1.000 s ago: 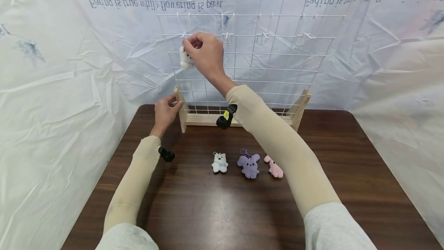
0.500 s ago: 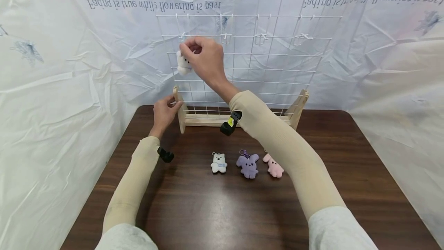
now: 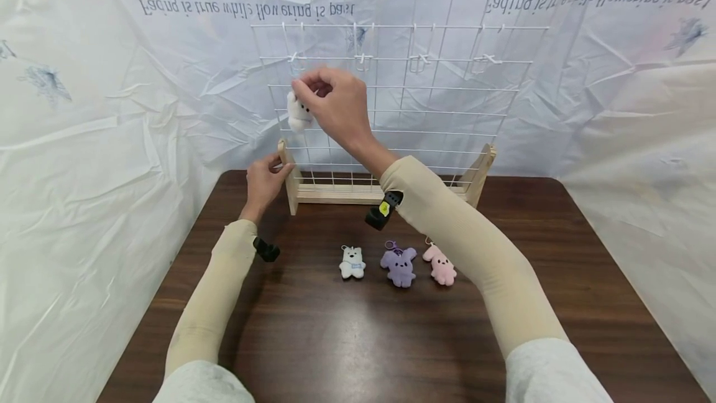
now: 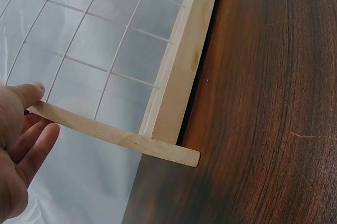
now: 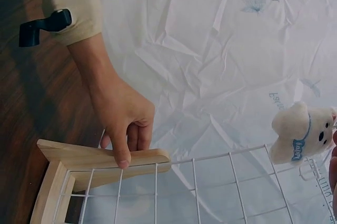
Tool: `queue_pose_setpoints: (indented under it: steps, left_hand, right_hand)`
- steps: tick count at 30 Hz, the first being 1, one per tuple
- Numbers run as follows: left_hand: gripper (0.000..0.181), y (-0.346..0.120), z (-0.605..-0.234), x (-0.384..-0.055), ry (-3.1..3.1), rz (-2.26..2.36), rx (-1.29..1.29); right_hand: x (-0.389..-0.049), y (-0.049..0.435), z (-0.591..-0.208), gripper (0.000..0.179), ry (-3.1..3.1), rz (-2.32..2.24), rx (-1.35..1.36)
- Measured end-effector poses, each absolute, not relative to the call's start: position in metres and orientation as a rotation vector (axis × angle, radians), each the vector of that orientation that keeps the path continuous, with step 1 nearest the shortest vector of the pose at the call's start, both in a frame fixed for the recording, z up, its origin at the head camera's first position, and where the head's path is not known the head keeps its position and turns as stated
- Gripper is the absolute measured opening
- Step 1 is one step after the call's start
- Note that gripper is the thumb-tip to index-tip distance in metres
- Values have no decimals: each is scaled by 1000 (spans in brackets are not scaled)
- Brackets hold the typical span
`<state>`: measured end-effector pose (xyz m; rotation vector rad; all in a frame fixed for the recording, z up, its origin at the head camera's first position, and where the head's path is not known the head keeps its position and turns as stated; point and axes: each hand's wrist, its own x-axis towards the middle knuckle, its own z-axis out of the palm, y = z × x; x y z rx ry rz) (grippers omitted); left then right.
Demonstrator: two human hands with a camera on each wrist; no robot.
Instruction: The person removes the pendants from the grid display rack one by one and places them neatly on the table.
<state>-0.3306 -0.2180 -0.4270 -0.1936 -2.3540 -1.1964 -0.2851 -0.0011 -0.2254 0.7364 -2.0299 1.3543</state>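
In the head view my right hand (image 3: 341, 107) is raised before the left part of a white wire grid (image 3: 436, 111). Its thumb and fingertips pinch the top of a white plush bear keychain (image 3: 296, 115), partly hidden behind the hand. The right wrist view shows the bear (image 5: 300, 132) with a blue tag, at the right edge. My left hand (image 3: 261, 184) grips the wooden side leg (image 3: 292, 190) of the grid's stand. In the left wrist view the thumb lies on one side of that leg (image 4: 116, 135) and the fingers on the other.
White hooks (image 3: 419, 62) hang in a row on the grid. On the dark wooden table (image 3: 313, 341) lie a white bear keychain (image 3: 352, 264), a purple plush keychain (image 3: 399, 268) and a pink one (image 3: 443, 269). White sheeting (image 3: 84, 160) surrounds the table.
My right hand has come down a little with the white bear, away from the upper left hook, which now shows above it. The left hand stays on the wooden leg.
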Motion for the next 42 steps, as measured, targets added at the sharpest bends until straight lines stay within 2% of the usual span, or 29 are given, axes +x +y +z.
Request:
queue_pose_setpoints:
  steps: [25, 42]
  left_hand:
    - [42, -219, -426, -335, -2356, -1237, -192]
    - [42, -221, -425, -342, -2348, -1248, -194]
  right_hand:
    - [-287, 28, -280, 13, -2065, 1430, 715]
    - [-273, 47, -310, 13, -2081, 1442, 743]
